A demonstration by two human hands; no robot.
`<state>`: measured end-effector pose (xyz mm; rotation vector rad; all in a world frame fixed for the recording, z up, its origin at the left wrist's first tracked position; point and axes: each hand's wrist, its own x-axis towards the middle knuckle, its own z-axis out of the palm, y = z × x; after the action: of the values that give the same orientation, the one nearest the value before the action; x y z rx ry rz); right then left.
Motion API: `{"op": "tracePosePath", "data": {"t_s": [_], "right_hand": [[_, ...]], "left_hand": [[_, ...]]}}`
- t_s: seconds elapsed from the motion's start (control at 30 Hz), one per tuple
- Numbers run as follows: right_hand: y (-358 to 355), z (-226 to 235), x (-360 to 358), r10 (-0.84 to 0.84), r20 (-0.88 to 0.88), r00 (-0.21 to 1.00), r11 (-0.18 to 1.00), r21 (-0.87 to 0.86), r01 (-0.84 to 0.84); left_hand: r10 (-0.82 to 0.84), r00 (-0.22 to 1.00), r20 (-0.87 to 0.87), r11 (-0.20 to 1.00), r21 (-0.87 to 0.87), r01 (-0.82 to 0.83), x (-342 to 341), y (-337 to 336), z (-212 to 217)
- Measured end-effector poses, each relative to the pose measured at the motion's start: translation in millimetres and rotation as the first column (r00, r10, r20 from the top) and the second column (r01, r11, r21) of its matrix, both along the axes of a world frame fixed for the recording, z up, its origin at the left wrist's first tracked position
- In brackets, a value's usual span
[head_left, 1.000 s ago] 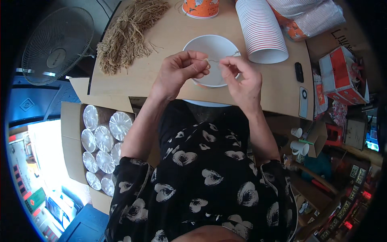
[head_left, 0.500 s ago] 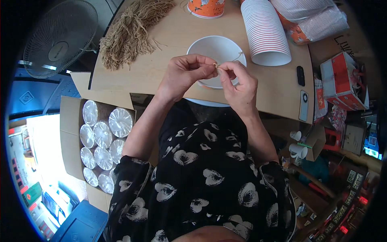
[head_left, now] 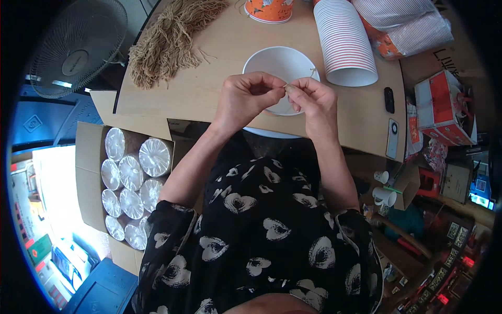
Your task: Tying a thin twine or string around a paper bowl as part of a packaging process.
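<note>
Cord (head_left: 286,86) is pinched in the fingers (head_left: 273,96) of left hand (head_left: 238,99) and right hand (head_left: 318,104), white tub (head_left: 277,60) at twelve o'clock.

- Straight beyond the fingers (head_left: 268,79), dark lettering runs across the orange paper tub (head_left: 269,9)!
- Far right of them, bold black characters on the brown cardboard (head_left: 443,64), only partly showing.
- Well left of the fingers, a diamond emblem on the blue panel (head_left: 32,123); the fan's (head_left: 76,62) hub badge blurs.
</note>
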<state>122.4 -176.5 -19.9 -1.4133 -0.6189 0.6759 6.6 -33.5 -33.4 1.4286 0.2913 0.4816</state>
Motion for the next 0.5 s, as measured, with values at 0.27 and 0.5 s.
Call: {"op": "tracePosePath", "data": {"t_s": [0.27,0.5], "right_hand": [[-3.0,9.4,-6.5,0.002,0.093,0.996,0.997,-0.075,0.005],[-1.0,12.4,6.5,-0.057,0.383,0.922,0.994,-0.061,0.086]], "left_hand": [[0.006,1.0,0.006,0.999,0.045,-0.007,-0.1,3.1,-6.5],[-0.137,0.989,-0.061,0.981,-0.143,0.127,-2.3,7.4,5.6]]}}
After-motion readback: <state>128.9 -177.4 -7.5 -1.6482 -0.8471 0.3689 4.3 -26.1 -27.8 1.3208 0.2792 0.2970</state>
